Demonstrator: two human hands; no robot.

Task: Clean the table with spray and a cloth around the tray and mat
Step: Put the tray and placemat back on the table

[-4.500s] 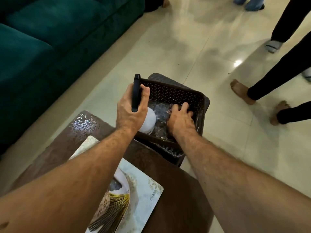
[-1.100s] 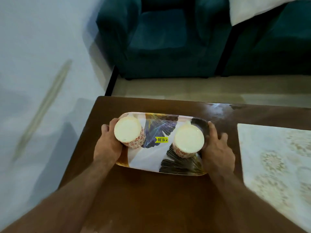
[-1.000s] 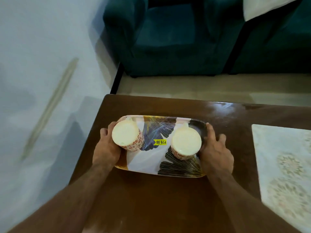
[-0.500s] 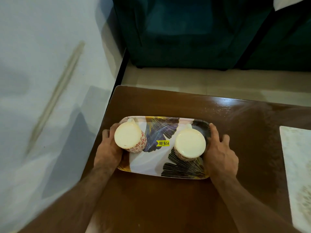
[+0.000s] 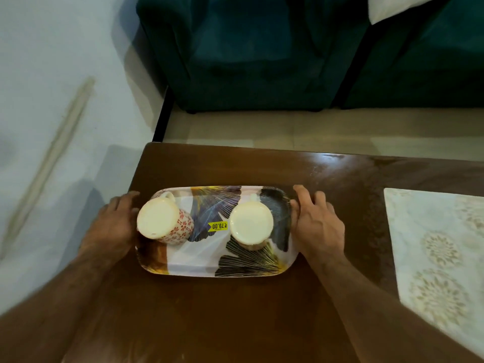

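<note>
The tray (image 5: 183,260) is clasped at both ends — left hand (image 5: 110,226), right hand (image 5: 318,226) — on the desk (image 5: 209,318).

Blocked: patterned oblong tray (image 5: 183,263) carrying two upturned cream mugs (image 5: 159,222).
Open: bare brown wooden table (image 5: 222,318) nearside, and between tray and pale floral mat (image 5: 440,258).

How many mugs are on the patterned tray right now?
2. A white mug with red flowers stands at the left end of the leaf-patterned tray, a cream mug stands toward its right end. Nothing seems to hide a third.
</note>
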